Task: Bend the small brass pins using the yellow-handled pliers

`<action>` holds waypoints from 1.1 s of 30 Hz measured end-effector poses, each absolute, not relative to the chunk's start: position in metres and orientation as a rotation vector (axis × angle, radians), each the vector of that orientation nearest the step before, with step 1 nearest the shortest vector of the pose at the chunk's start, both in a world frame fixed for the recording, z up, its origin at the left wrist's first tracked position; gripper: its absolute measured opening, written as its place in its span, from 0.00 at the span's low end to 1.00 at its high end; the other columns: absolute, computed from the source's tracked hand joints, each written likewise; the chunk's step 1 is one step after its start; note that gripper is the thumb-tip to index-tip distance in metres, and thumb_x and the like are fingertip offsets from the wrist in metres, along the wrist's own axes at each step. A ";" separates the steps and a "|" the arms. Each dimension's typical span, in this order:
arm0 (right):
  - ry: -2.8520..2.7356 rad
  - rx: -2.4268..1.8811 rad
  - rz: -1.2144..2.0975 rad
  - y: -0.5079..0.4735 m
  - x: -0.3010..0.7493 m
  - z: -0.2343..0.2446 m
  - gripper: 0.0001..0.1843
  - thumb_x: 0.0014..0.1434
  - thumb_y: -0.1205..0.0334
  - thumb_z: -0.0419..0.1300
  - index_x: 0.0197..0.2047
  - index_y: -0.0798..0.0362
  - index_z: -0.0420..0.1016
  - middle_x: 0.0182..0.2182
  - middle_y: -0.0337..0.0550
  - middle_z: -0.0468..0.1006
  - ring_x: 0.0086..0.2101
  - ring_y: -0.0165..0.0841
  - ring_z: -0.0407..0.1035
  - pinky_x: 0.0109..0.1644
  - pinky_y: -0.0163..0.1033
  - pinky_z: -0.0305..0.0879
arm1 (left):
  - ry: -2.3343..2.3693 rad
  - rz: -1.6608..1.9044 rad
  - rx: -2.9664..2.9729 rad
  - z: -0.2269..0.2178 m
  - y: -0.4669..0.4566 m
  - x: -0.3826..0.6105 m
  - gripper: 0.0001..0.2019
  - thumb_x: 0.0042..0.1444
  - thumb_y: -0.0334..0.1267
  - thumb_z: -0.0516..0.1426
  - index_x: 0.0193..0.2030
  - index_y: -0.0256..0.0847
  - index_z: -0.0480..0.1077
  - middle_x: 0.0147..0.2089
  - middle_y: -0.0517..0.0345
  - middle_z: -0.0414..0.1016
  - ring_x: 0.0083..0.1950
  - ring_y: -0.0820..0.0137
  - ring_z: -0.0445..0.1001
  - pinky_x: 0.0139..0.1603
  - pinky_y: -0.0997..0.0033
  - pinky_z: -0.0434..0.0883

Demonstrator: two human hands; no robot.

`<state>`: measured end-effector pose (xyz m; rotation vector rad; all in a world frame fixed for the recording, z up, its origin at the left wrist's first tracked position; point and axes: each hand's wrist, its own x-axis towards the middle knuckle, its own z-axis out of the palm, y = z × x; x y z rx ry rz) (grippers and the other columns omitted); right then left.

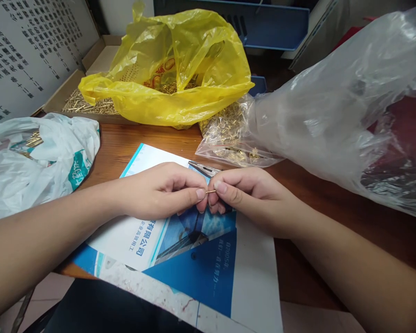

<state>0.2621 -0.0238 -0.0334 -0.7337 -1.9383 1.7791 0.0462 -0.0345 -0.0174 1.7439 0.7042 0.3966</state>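
My left hand point(173, 189) and my right hand point(246, 189) meet above a blue and white printed folder point(194, 291). Between their thumbs and forefingers they pinch the two ends of a thin brass-coloured pin point(211, 191). Only the short middle of the pin shows; my fingertips cover the rest. Just behind the hands lies a pair of pliers point(205, 169), jaws toward the upper left, its handles mostly hidden under my right hand.
A yellow plastic bag point(180, 106) with small brass parts stands at the back, against a cardboard box point(60, 90) of brass pins. Right of it lies a clear bag point(242, 134) of brass pieces. A white bag point(55, 166) sits at left, and a large translucent bag point(308, 120) at right.
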 end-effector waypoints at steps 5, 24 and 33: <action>-1.931 -0.720 1.765 -0.024 0.260 -0.035 0.24 0.67 0.44 0.57 0.30 0.56 0.74 0.27 0.43 0.76 0.27 0.26 0.68 0.31 0.30 0.68 | 0.688 0.397 1.726 -0.019 -0.034 0.045 0.12 0.68 0.36 0.52 0.35 0.33 0.71 0.29 0.60 0.71 0.23 0.80 0.62 0.24 0.82 0.63; -1.966 -0.806 1.782 -0.023 0.257 -0.031 0.15 0.66 0.57 0.60 0.31 0.59 0.76 0.24 0.41 0.73 0.25 0.25 0.67 0.30 0.28 0.68 | 0.709 0.357 1.848 -0.022 -0.032 0.045 0.13 0.66 0.37 0.51 0.33 0.34 0.71 0.34 0.53 0.74 0.35 0.72 0.71 0.37 0.76 0.69; -1.931 -0.837 1.819 -0.022 0.259 -0.033 0.19 0.64 0.50 0.61 0.31 0.58 0.75 0.23 0.40 0.71 0.25 0.25 0.65 0.30 0.29 0.66 | 0.741 0.359 1.762 -0.023 -0.035 0.045 0.14 0.67 0.39 0.51 0.37 0.32 0.72 0.27 0.60 0.67 0.25 0.77 0.64 0.26 0.79 0.64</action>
